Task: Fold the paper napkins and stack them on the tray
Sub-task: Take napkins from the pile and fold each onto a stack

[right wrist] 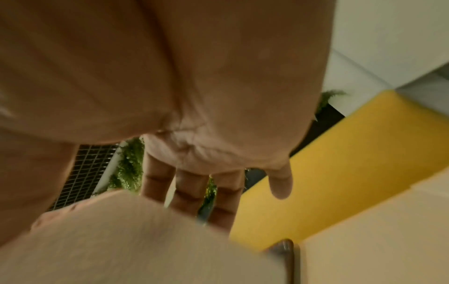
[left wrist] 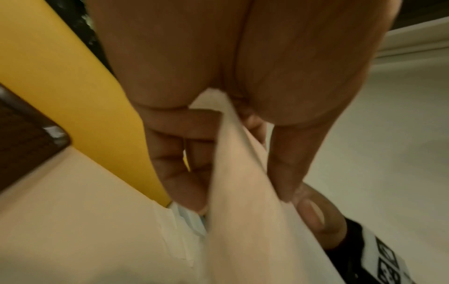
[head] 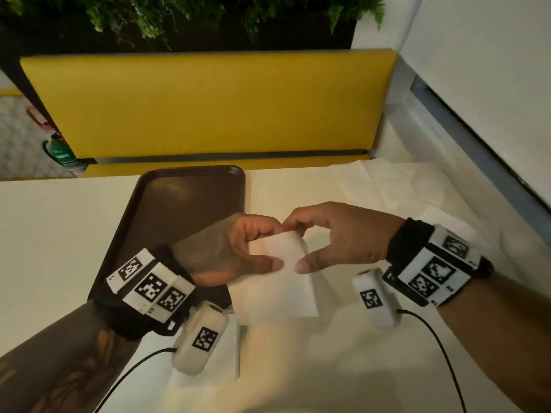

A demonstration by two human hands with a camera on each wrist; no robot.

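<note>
A white paper napkin hangs in the air over the table, just right of the dark brown tray. My left hand pinches its left edge between thumb and curled fingers, seen close up in the left wrist view with the napkin running down from the hand. My right hand pinches the napkin's upper right edge with thumb and forefinger. The right wrist view shows that hand's fingers above the blurred napkin. The tray's surface looks bare.
More unfolded white napkins lie spread at the table's far right. A yellow bench runs behind the table, with green plants above. A white wall closes the right side. Wrist cables trail over the near table.
</note>
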